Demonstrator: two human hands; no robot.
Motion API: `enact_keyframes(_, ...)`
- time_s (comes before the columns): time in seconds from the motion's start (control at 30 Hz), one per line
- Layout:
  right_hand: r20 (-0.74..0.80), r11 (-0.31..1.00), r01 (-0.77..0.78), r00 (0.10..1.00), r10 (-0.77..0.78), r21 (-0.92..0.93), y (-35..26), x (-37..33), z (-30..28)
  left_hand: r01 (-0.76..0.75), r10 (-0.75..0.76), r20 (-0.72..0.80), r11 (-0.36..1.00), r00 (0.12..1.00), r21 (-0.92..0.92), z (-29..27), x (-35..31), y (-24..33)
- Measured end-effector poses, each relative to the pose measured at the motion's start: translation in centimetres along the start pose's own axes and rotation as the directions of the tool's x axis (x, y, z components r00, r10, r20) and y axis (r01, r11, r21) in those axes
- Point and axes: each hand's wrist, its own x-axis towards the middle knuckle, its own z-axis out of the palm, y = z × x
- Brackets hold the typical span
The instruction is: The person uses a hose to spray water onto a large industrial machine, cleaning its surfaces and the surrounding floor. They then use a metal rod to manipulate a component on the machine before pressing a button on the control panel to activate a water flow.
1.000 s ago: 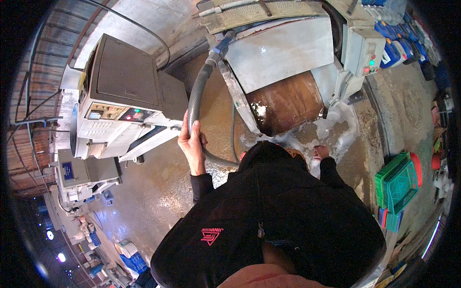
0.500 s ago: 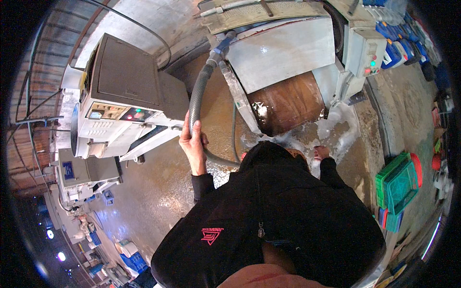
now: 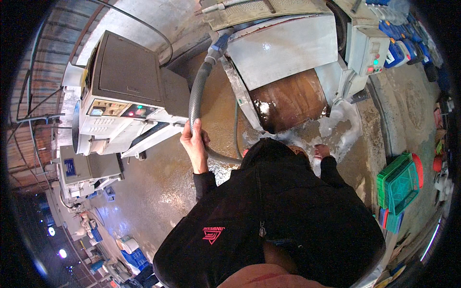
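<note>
My left hand (image 3: 194, 144) is wrapped round a thick grey ribbed hose (image 3: 199, 89), thumb pointing up along it. The hose climbs to a blue-handled valve (image 3: 221, 42) beside a pale machine and bends below my hand toward my body. My right hand (image 3: 321, 151) is over the wet floor by white foam, with its fingers curled; what they hold, if anything, is hidden. Ahead of me a large wet brown drum (image 3: 290, 102) shows beneath the machine's pale sloping cover (image 3: 283, 53). My dark jacket hides the hose's lower end.
A grey machine with a control panel (image 3: 115, 109) stands at the left. Control box (image 3: 369, 50) with lit buttons, right of the drum. Green plastic baskets (image 3: 398, 185) are stacked at the right, near a low concrete ledge (image 3: 372, 120). The floor (image 3: 158, 192) is wet, with foam (image 3: 343, 122).
The view has shifted very slightly. My left hand keeps its grip on the hose, and my right hand stays in about the same place.
</note>
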Motion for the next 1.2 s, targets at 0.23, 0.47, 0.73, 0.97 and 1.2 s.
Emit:
enact_keyframes(0.23, 0.156, 0.990, 0.066, 0.984, -0.086, 0.127, 3.0, 4.6, -3.0, -0.002, 0.002, 0.023, 1.000, 1.000, -0.013, 0.4, 0.3, -0.3)
enact_keyframes(0.47, 0.064, 0.992, 0.037, 0.997, -0.045, 0.120, 2.0, 3.1, -1.7, -0.009, 0.009, 0.015, 1.000, 1.000, -0.004, 0.1, 0.2, -0.6)
enact_keyframes(0.73, 0.134, 0.991, 0.084, 0.986, -0.099, 0.108, 4.0, 6.4, -2.7, -0.005, 0.005, 0.005, 1.000, 1.000, -0.007, 0.2, 0.0, -0.4)
enact_keyframes(0.97, 0.175, 0.989, 0.041, 0.982, -0.066, 0.143, 4.0, 7.5, -3.1, -0.010, 0.010, 0.011, 1.000, 1.000, -0.023, 0.0, -0.3, -0.6)
enact_keyframes(1.2, 0.012, 0.996, 0.067, 0.998, -0.068, 0.061, 1.8, 3.1, -1.5, -0.008, 0.007, -0.010, 0.999, 1.000, -0.037, -0.3, -0.5, -1.0)
